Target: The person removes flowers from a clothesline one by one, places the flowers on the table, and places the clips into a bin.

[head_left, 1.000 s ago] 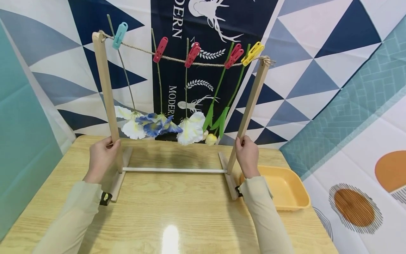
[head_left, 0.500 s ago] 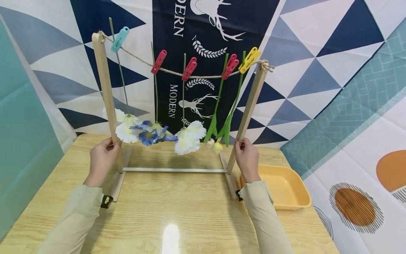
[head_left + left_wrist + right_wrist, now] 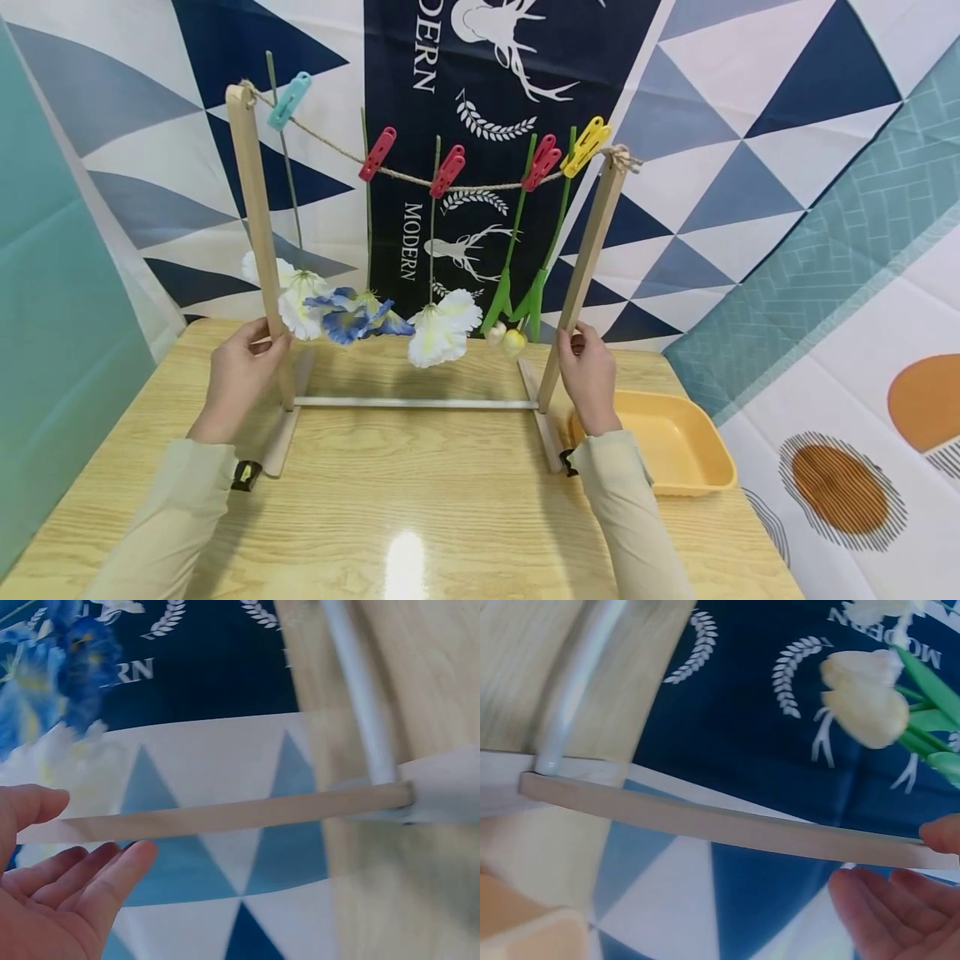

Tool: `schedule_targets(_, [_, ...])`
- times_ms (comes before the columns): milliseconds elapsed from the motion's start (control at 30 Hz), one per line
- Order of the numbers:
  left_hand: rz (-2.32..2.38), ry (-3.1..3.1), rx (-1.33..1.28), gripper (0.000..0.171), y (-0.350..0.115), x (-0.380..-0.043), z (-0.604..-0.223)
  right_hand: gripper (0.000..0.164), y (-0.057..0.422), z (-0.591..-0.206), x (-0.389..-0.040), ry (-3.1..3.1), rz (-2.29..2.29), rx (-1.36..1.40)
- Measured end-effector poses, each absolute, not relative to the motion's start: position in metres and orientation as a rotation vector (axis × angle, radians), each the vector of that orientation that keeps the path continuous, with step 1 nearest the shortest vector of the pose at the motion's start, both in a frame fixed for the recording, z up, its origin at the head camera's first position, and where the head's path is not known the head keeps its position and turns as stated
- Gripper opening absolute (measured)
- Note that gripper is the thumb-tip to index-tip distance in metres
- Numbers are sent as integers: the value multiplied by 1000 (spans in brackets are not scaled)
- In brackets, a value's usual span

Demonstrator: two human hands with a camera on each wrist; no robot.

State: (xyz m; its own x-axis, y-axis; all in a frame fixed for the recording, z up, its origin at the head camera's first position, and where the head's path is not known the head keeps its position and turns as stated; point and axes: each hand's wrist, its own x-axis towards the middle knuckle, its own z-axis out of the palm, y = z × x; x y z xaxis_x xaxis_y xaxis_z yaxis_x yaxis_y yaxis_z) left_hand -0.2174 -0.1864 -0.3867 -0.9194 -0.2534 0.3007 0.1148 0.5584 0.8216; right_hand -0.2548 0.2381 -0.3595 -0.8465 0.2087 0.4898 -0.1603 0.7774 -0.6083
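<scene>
In the head view a wooden frame stands on the table, its left post (image 3: 257, 208) and right post (image 3: 592, 233) joined low down by a white rod (image 3: 420, 403). A sagging twine (image 3: 330, 148) runs between the tops. From it, artificial flowers hang upside down by clothespins: white irises (image 3: 442, 329), a blue iris (image 3: 348, 317) and pale yellow tulips (image 3: 514, 342). My left hand (image 3: 243, 375) is around the lower left post, thumb and fairly straight fingers on either side with slight gaps. Likewise, my right hand (image 3: 588, 371) loosely straddles the right post.
A yellow plastic basin (image 3: 678, 442) sits on the wooden table (image 3: 450, 500) beyond the right foot of the frame. Patterned cloth (image 3: 697, 167) covers the wall close behind the frame. The clothespins are light blue (image 3: 288, 100), red (image 3: 447, 171) and yellow (image 3: 586, 147).
The post tops have leaned slightly inward, so the twine sags more. Clothespins and flowers hang lower. Both hands stay at the posts, with their fingers looser now.
</scene>
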Motion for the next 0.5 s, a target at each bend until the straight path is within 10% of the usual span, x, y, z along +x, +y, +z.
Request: schedule_targets(500, [-1263, -2090, -25, 31, -171, -208, -306, 32, 198, -278, -234, -2015, 857, 299])
